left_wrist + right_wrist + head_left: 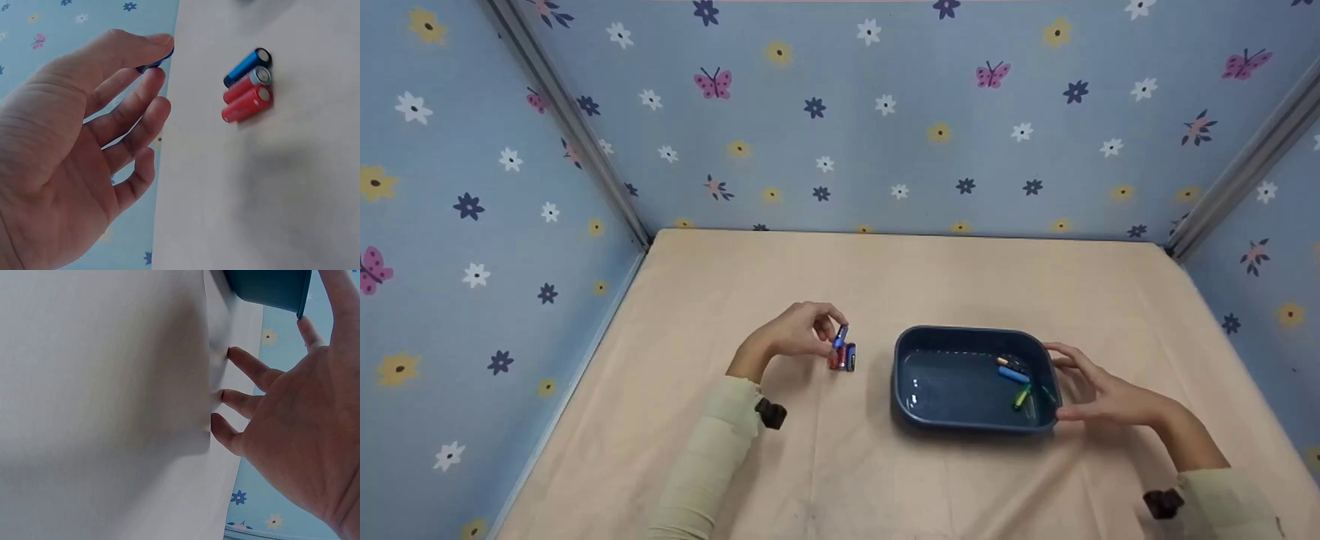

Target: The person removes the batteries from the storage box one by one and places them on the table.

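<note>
Between thumb and forefinger, my left hand (802,330) (84,135) pinches a blue battery (841,336) (156,64), held just above three others. Those lie side by side on the cloth: one blue (851,358) (247,67) and two red (247,104). A dark blue bin (975,429) (273,289) stands to their right. My right hand (1117,397) (304,394) is at the bin's right side with fingers spread, fingertips touching its rim. Inside the bin's right half lie several batteries, among them a blue one (1013,374) and a green one (1021,397).
A pale peach cloth (780,270) with some creases covers the table. Blue panels (870,135) with flowers and butterflies stand behind and at both sides, with grey metal posts (577,127) at the corners.
</note>
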A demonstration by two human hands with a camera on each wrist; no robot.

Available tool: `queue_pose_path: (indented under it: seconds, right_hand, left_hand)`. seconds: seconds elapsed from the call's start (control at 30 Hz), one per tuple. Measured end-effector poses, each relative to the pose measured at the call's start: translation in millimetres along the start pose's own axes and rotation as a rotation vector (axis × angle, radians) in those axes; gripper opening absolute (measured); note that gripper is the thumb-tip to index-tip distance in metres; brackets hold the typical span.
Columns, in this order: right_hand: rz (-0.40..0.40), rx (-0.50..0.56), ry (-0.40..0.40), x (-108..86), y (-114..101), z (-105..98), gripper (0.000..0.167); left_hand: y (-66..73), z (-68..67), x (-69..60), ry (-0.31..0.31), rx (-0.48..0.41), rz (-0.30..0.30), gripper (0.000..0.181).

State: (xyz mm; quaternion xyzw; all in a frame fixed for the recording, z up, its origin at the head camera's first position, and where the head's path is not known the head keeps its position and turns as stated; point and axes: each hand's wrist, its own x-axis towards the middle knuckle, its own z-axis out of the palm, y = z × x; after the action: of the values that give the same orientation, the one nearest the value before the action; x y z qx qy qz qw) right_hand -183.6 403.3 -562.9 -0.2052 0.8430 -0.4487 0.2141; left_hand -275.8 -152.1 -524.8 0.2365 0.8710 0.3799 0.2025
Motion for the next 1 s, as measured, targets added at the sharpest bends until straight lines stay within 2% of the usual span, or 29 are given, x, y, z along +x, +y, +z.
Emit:
queue_pose_path:
  seconds: [0.2,0.47,0.7,1.0]
  right_hand:
    - [0.006,0.005,-0.002,-0.2,0,0,0.099]
    - [0.026,0.002,-0.001,0.7,-1,0,0.098]
    - [0.005,-0.009,0.0,-0.1,0,1,0.098]
    - [0.001,-0.005,0.002,-1.1,-1,0,0.098]
  left_hand:
    - [-22.1,9.9,-9.0,0.089,-0.075,-0.036,0.052]
    - [-46.7,27.0,-12.0,0.152,-0.134,-0.102,0.052]
    - [-54.9,33.2,-12.6,0.168,-0.121,-0.141,0.051]
    - [-57.0,39.6,-10.7,0.183,-0.133,-0.132,0.052]
